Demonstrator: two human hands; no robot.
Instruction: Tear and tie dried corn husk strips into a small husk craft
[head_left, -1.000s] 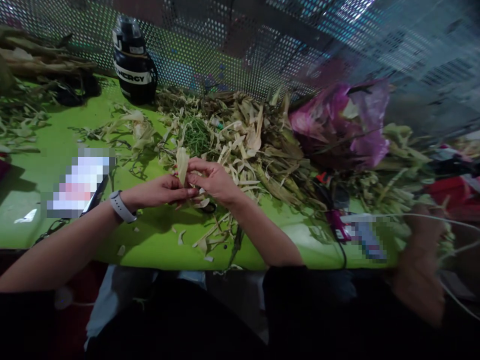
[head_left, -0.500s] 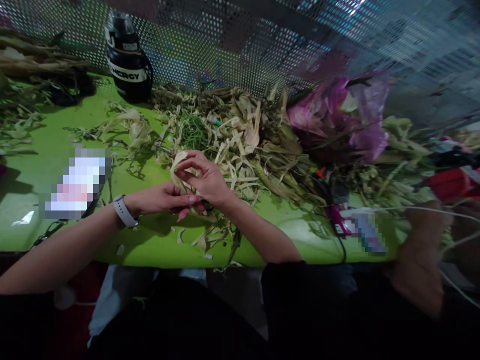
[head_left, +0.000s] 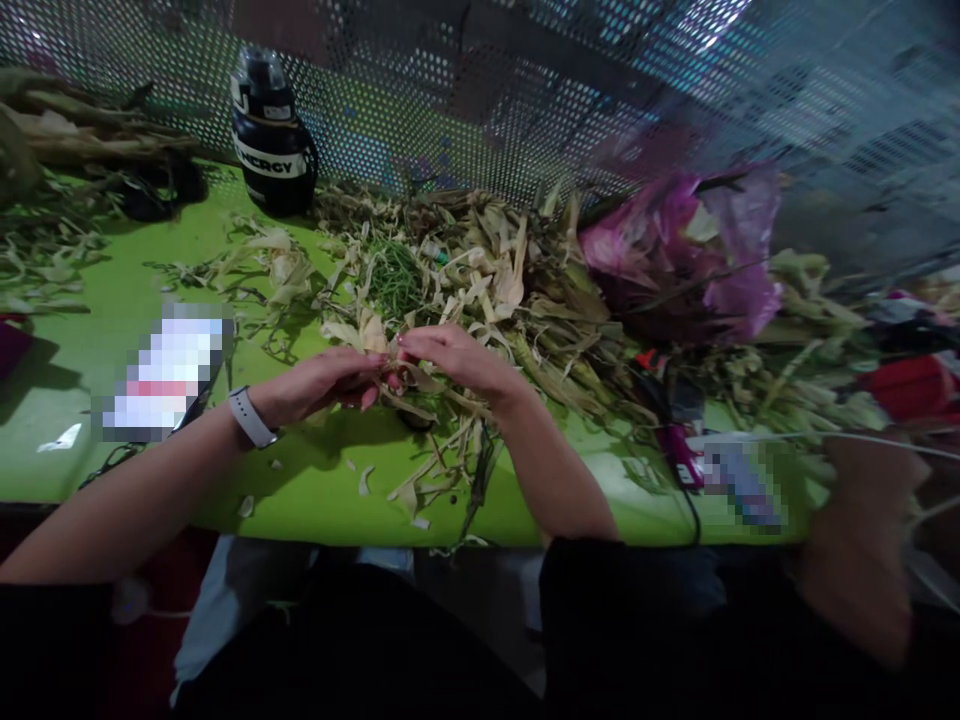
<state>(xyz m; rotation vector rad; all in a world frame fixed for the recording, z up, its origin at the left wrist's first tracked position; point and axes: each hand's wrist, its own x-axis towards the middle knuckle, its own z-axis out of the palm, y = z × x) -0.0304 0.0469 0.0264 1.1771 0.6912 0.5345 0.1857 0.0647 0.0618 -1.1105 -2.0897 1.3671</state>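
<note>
My left hand [head_left: 330,380], with a pale watch band on its wrist, is closed with its thumb and fingers pinched on a pale corn husk [head_left: 371,330]. Facing it, my right hand [head_left: 461,360] meets it at the fingertips, pinching the same husk. Its pale strips fan out above and between my fingers, and part of it is hidden behind them. Beyond my hands lies a heap of dry husks [head_left: 510,265] with a tuft of thin green strands [head_left: 395,277]. Narrow scraps [head_left: 424,480] are scattered just below my hands on the green table [head_left: 315,490].
A black bottle [head_left: 274,140] stands at the back left. At left lies a lit phone [head_left: 169,370], and at right another phone [head_left: 742,485] beside a cable. A pink plastic bag [head_left: 675,240] sits against the perforated screen [head_left: 450,90]. Another person's arm [head_left: 862,530] rests at far right.
My right hand has lowered and shifted right, from curled above the left hand to fingertips level with it. The husk strip it held up now lies lower. The view has shifted slightly.
</note>
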